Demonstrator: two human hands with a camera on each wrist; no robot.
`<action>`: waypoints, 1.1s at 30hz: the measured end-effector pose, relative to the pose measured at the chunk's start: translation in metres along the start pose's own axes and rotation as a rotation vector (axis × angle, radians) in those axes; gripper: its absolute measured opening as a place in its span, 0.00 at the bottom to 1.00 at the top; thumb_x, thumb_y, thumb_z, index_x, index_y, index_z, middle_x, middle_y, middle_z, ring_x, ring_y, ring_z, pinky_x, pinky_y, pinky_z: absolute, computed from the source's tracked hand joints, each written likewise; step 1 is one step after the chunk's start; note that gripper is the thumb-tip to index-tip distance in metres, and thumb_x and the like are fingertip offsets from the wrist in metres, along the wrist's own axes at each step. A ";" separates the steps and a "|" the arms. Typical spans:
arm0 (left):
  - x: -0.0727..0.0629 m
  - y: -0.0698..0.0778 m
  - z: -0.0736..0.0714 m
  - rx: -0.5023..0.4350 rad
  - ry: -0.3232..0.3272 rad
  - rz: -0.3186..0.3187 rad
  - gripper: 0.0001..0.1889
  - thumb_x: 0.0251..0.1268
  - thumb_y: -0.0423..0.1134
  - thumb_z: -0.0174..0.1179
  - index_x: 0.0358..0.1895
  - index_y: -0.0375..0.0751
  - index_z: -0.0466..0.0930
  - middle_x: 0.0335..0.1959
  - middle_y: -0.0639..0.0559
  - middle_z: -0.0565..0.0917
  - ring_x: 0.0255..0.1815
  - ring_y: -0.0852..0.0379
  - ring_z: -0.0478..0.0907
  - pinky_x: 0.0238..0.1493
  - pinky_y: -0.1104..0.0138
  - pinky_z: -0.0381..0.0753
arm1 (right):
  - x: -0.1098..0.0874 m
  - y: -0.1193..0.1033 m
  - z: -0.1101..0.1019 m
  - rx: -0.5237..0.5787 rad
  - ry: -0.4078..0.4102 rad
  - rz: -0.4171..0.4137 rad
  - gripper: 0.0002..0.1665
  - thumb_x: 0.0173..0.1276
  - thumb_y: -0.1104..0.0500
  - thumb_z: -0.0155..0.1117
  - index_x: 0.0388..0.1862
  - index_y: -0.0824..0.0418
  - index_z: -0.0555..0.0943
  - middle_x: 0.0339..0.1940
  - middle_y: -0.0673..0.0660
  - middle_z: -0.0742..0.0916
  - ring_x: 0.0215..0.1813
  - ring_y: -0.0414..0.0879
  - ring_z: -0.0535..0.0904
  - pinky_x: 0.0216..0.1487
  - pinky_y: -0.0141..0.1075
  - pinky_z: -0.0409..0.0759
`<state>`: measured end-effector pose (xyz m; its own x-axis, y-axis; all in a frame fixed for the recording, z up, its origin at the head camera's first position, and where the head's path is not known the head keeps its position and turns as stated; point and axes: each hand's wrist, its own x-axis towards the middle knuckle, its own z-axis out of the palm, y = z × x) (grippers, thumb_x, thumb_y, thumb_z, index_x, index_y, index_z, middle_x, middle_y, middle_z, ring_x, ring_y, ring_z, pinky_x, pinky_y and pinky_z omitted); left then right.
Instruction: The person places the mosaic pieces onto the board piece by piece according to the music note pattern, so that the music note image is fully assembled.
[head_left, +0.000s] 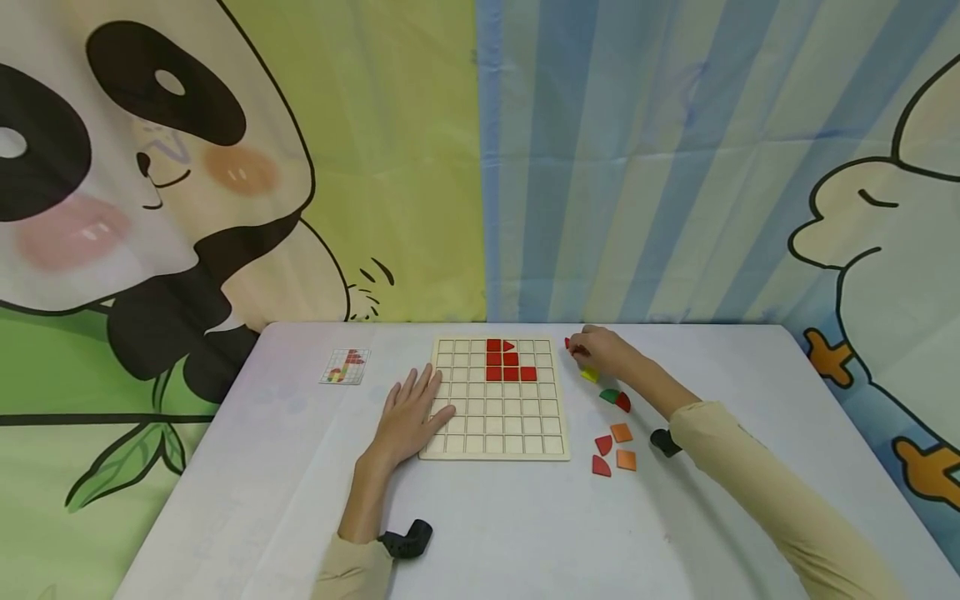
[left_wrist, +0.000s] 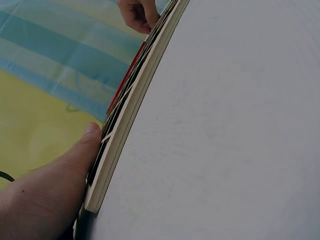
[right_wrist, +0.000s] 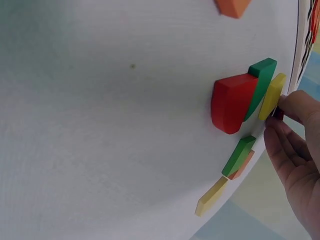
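Note:
A wooden grid board (head_left: pixel 468 421) lies on the table, with several red square blocks (head_left: pixel 511 373) and a red triangle block (head_left: pixel 508 346) in its upper cells. My left hand (head_left: pixel 408 417) rests at the board's left side, fingers straight, thumb over the edge. Beyond the board's upper right corner, my right hand (head_left: pixel 603 350) pinches a small red block (right_wrist: pixel 278 114), mostly hidden by the fingers. Right beside those fingertips lies a yellow block (right_wrist: pixel 272 97). A green block (right_wrist: pixel 261 85) and a red rounded block (right_wrist: pixel 232 102) touch each other nearby.
Left of the board lies a pattern card (head_left: pixel 346 367) with a coloured grid. Nearer on the right are orange squares (head_left: pixel 626 460) and red rounded pieces (head_left: pixel 602 467). Another green block (right_wrist: pixel 239 156) and a pale yellow block (right_wrist: pixel 211 196) lie farther right. A printed curtain (head_left: pixel 600 167) hangs behind the table.

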<state>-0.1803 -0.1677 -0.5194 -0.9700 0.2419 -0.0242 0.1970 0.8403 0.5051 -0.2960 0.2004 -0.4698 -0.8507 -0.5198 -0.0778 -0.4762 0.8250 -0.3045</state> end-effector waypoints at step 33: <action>-0.001 0.000 0.001 -0.012 0.009 0.001 0.41 0.78 0.60 0.52 0.84 0.41 0.53 0.86 0.43 0.48 0.87 0.39 0.39 0.83 0.41 0.37 | 0.042 -0.052 0.005 0.076 -0.031 -0.369 0.04 0.72 0.64 0.68 0.40 0.63 0.89 0.40 0.58 0.91 0.41 0.50 0.85 0.46 0.39 0.86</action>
<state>-0.1795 -0.1677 -0.5201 -0.9711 0.2382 -0.0159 0.1962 0.8340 0.5157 -0.3056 0.1345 -0.4620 -0.6170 -0.7867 0.0218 -0.7307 0.5624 -0.3871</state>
